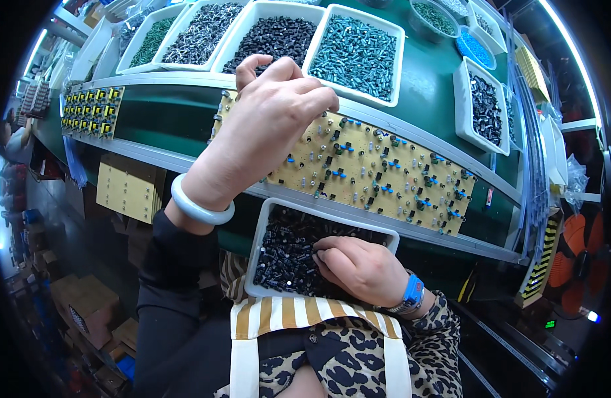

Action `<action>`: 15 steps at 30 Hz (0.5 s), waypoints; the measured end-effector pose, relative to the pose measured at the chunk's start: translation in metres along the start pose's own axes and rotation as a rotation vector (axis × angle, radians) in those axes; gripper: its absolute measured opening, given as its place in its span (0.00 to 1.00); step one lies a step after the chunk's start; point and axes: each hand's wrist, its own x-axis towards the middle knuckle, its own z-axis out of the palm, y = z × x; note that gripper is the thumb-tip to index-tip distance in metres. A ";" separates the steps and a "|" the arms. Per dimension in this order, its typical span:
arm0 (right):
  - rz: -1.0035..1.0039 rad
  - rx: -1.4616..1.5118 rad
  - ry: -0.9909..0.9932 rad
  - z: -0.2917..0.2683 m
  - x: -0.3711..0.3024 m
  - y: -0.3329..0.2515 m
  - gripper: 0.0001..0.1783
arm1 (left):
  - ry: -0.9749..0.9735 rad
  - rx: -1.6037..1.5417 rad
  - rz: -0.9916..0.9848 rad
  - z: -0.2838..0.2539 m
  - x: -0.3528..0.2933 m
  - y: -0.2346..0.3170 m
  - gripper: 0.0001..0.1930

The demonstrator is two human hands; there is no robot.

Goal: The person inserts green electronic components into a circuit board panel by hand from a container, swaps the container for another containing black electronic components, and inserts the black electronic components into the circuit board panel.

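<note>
My left hand [272, 106], with a pale bangle on the wrist, hovers over the left part of a tan circuit board [365, 169] set with many small parts. Its fingers are curled toward the thumb; whatever they hold is hidden behind the hand. My right hand [358, 266], a blue watch at its wrist, dips into a white tray [255, 265] at my lap. Black cylindrical capacitors [285, 255] fill the tray. The right fingers are pressed together among them, and what lies between the tips cannot be made out.
Beyond the metal rail [166, 158] stand white bins of components, one with green capacitors [355, 56]. Another bin of dark parts [484, 109] is at the right. Boards with yellow parts [93, 113] lie left; stacked boards [127, 189] sit below them. An orange fan [577, 255] is far right.
</note>
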 end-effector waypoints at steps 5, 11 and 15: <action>-0.011 -0.032 -0.019 -0.007 0.003 -0.002 0.11 | 0.004 0.043 -0.002 0.001 0.001 0.003 0.07; 0.048 -0.016 0.023 -0.005 0.004 -0.005 0.17 | -0.047 0.142 0.007 0.000 -0.001 0.008 0.10; 0.077 0.039 0.101 -0.014 0.005 -0.007 0.19 | 0.050 0.131 0.044 0.002 -0.007 0.005 0.13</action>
